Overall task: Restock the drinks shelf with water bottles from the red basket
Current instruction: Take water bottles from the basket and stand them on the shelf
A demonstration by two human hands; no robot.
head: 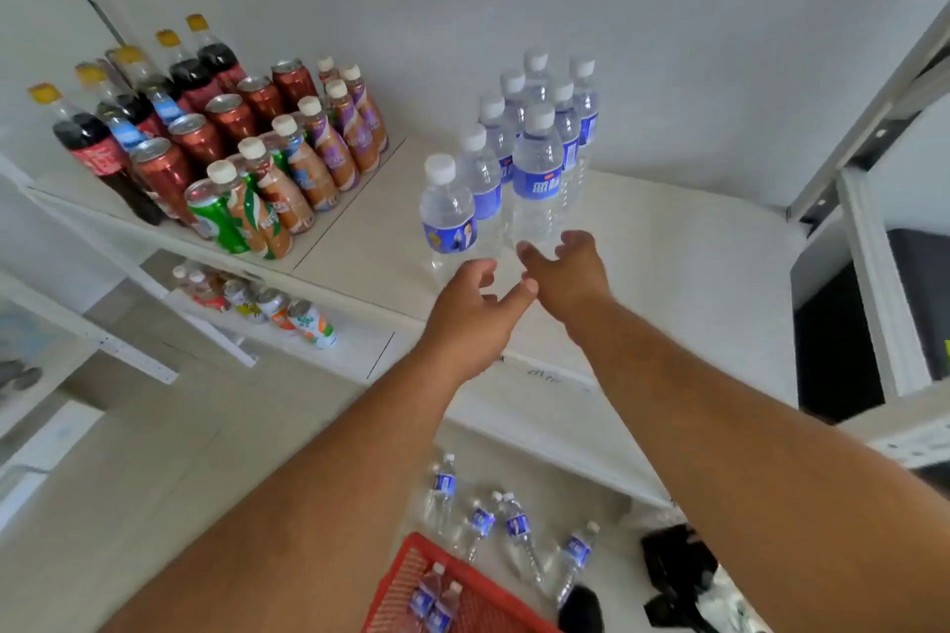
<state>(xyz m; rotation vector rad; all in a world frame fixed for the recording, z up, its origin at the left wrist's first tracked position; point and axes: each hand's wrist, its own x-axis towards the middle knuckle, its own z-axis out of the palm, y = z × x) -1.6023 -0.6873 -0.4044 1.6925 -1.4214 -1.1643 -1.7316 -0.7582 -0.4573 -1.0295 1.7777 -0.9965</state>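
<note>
Water bottles with white caps and blue labels stand upright in two rows on the pale drinks shelf, just beyond the fingertips of both hands. Nearest the left hand is the front bottle of the left row, just above and left of its thumb; the front bottle of the right row rises directly beyond the right hand. Both hands reach over the shelf edge with fingers loosely spread and lightly bent, holding nothing; whether the right fingertips touch the base of that bottle cannot be told. The two hands sit close beside each other, the left fingertips almost meeting the right palm. Far to the left of the left hand, on the same shelf, stand dark cola bottles, red cans, a green can and brown drink bottles. Below the forearms, the red basket sits on the floor with two water bottles inside, and more water bottles lie on the floor just beyond it, under the right forearm
</note>
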